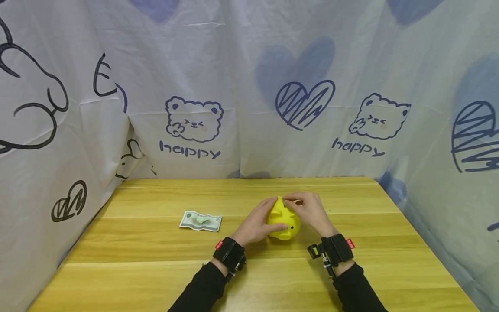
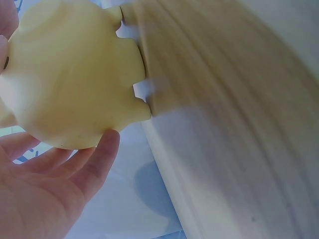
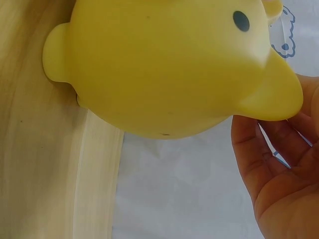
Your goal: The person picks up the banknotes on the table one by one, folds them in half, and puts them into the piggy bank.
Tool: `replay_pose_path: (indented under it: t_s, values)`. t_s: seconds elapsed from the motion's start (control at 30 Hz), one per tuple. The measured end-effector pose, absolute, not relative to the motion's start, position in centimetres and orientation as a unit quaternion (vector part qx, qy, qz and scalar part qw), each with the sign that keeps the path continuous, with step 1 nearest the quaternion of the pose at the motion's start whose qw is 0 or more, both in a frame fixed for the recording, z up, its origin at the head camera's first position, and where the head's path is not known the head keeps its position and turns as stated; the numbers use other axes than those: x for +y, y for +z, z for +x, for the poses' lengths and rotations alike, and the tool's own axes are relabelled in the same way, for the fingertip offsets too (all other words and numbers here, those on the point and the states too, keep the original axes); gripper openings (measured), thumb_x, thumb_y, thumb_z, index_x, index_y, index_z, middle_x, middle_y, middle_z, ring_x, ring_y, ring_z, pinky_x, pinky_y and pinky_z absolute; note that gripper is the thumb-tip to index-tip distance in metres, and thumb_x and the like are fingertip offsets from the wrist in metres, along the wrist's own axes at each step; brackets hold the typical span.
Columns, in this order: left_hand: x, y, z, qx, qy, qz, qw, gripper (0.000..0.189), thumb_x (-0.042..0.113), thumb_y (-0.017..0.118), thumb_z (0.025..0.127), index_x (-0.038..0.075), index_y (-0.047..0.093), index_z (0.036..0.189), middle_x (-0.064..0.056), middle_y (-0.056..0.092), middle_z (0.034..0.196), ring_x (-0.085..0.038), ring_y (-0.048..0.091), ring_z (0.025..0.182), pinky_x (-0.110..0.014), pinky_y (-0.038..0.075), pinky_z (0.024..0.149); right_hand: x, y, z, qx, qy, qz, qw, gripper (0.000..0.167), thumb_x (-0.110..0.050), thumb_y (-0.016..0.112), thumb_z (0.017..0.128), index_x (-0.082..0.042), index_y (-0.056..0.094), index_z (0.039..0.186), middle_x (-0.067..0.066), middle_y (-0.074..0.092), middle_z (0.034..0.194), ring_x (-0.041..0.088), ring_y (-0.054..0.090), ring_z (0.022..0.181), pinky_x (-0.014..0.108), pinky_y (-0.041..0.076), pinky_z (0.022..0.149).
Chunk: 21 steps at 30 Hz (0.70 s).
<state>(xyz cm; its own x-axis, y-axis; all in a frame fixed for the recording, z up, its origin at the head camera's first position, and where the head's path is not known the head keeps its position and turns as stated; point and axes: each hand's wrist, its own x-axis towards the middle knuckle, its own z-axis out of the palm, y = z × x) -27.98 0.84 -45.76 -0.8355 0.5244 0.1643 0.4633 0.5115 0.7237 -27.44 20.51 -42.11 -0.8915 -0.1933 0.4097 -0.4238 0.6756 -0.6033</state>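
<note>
A yellow piggy bank (image 1: 283,220) stands on the wooden table (image 1: 148,277), a little right of centre. My left hand (image 1: 255,224) grips its left side, thumb across the front by the snout. My right hand (image 1: 309,211) curls over its right side, fingertips bunched at the top of the back; whether they pinch anything small is unclear. The left wrist view shows the pig's pale yellow underside (image 2: 70,74) and feet above my left palm (image 2: 45,194). In the right wrist view the pig's body (image 3: 164,64), with one dark eye, fills the frame and its ear touches my right fingers (image 3: 279,164).
A banknote (image 1: 200,221) lies flat on the table left of the pig, with a small green thing on it. White cloth (image 1: 249,108) printed with bears and hearts walls the table at the back and on both sides.
</note>
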Motion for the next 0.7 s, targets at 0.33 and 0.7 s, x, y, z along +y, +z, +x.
replay_pose_path:
  t_s: [0.33, 0.7]
  values:
    - [0.83, -45.49, -27.78, 0.867, 0.408, 0.284, 0.039, 0.089, 0.054, 0.067, 0.087, 0.013, 0.028, 0.155, -0.005, 0.032, 0.159, -0.026, 0.037, 0.142, -0.047, 0.035, 0.114, 20.47, -41.91, -27.34, -0.901, 0.366, 0.172, 0.158, 0.017, -0.015, 0.068, 0.093, -0.007, 0.077, 0.105, 0.009, 0.075, 0.104, 0.024, 0.071, 0.092, 0.040, 0.058, 0.080]
    - [0.82, -45.57, -27.80, 0.865, 0.410, 0.287, 0.039, 0.087, 0.053, 0.068, 0.087, 0.015, 0.029, 0.155, -0.005, 0.033, 0.158, -0.026, 0.039, 0.140, -0.046, 0.037, 0.112, 20.46, -42.19, -27.57, -0.904, 0.365, 0.162, 0.152, 0.016, -0.016, 0.069, 0.093, -0.008, 0.077, 0.104, 0.008, 0.075, 0.103, 0.023, 0.071, 0.092, 0.038, 0.058, 0.079]
